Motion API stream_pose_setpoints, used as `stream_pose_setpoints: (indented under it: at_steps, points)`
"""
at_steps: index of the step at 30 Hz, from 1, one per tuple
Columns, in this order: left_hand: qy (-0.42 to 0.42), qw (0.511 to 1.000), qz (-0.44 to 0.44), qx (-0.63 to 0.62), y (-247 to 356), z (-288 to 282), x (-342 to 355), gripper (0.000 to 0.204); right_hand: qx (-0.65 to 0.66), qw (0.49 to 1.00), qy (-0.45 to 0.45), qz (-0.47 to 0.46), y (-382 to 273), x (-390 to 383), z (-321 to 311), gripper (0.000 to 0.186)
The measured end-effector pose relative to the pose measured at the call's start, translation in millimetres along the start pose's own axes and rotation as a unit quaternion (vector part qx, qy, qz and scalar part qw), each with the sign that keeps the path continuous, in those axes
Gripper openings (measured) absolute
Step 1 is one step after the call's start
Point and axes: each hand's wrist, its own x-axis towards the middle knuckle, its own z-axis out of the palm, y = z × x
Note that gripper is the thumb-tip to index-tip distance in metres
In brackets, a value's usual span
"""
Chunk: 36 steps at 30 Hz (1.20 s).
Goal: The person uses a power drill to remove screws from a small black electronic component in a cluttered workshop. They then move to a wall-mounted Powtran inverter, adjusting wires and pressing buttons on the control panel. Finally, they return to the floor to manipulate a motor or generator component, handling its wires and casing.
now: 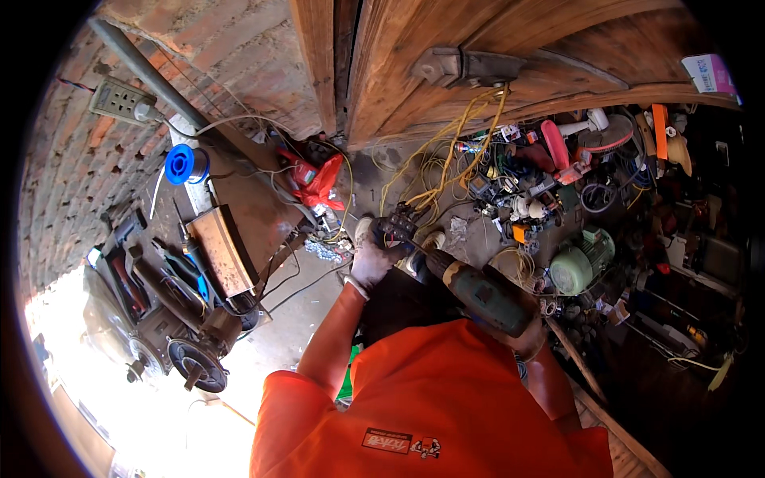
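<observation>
My left hand (369,259), in a pale glove, grips a small dark part (398,227) with yellow cable (434,191) beside it. My right hand (526,338), partly hidden by the tool, holds a dark green power drill (486,295). Its bit points toward the part in my left hand; whether the tip touches it I cannot tell. Below the part, my shoes show on the concrete floor (311,283).
At left, a bench (259,207) by a brick wall carries a blue spool (182,163), a metal box (223,251) and tools. Wooden boards (558,40) rise ahead. At right lie a green motor (578,263) and piles of parts (518,183). A red bag (319,179) sits beside the bench.
</observation>
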Motion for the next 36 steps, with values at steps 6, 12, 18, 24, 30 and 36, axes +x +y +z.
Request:
stream_pose_setpoints:
  at_steps: [6, 12, 18, 24, 30, 36]
  points:
    - [0.014, 0.998, -0.021, -0.059, 8.7, 1.2, 0.7, 0.042, 0.028, 1.0, 0.01, 0.007, -3.2, 3.7, 1.0, 0.073]
    - [0.02, 0.999, -0.027, -0.034, 2.2, 0.7, 1.1, 0.042, 0.033, 0.999, 0.009, 0.031, -4.6, 4.5, 1.4, 0.073]
    - [0.009, 0.997, -0.002, -0.079, -11.0, 4.9, 5.4, 0.058, 0.042, 0.999, 0.016, 0.019, -9.7, 9.7, 2.4, 0.07]
    - [0.026, 0.999, -0.006, 0.04, 6.5, 2.7, 2.4, 0.05, 0.11, 0.992, -0.019, 0.055, 2.3, 6.2, -1.3, 0.066]
    - [0.037, 0.995, -0.002, 0.092, -3.5, 8.5, -1.4, 0.047, 0.091, 0.995, -0.032, 0.036, -6.7, 11.4, -6.9, 0.061]
    - [-0.008, 0.992, 0.04, 0.116, -16.6, 7.9, -3.6, 0.039, 0.093, 0.995, -0.035, 0.018, -1.7, 11.6, -5.7, 0.062]
